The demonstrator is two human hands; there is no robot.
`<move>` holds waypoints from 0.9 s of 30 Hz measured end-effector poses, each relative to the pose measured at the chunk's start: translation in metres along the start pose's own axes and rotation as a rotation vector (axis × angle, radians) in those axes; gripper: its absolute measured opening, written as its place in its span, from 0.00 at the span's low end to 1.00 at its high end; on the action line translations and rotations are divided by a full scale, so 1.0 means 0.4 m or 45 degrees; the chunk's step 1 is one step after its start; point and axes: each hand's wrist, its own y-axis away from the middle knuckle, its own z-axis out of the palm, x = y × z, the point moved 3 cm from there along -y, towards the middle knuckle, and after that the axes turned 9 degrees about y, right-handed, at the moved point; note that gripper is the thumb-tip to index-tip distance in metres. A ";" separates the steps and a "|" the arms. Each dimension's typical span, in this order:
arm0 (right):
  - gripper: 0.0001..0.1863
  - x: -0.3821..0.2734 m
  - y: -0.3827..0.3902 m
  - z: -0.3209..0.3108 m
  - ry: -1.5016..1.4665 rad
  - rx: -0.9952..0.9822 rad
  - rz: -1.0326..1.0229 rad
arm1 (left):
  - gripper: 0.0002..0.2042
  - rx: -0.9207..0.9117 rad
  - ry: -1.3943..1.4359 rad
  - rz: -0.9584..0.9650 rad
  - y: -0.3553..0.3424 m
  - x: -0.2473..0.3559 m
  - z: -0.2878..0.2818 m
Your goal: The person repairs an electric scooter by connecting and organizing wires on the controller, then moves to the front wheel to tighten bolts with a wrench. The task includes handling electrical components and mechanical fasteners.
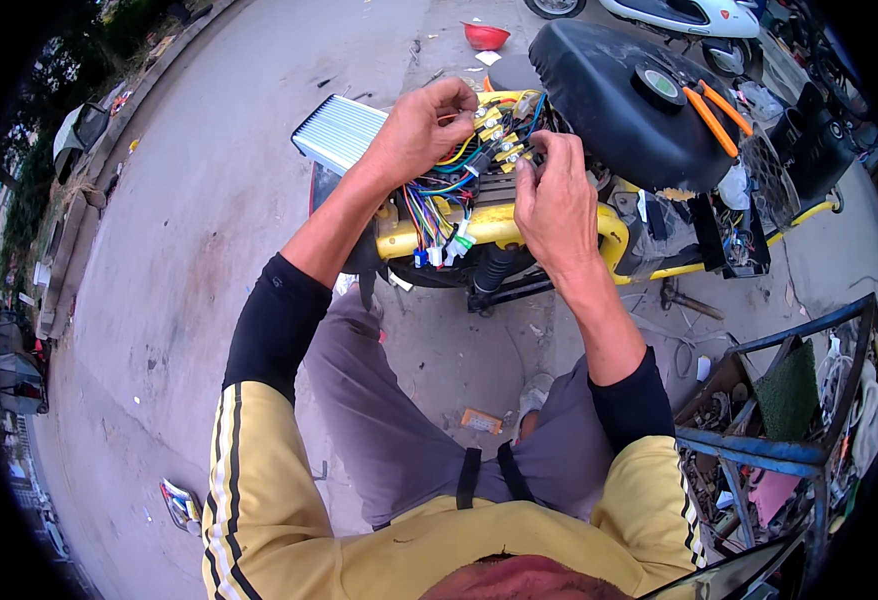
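Upper centre, yellow metal terminals (491, 128) lie between the fingertips of our left hand (417, 132) and right hand (561, 200); the fingers curl, though we cannot tell whether they clamp anything. One finned silver box (339, 132) sits beside our left wrist; upper right, one rounded black seat (587, 110) bears two smooth orange handles (711, 124).

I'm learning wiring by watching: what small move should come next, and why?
Probably a light fingertip check of the bolted terminals for looseness: the left hand and right hand are both beside them, while the orange-handled pliers lie on the black seat.
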 end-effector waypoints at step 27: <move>0.41 0.333 0.586 0.406 -0.263 -0.365 0.930 | 0.06 0.083 0.074 -0.035 -0.005 -0.020 -0.014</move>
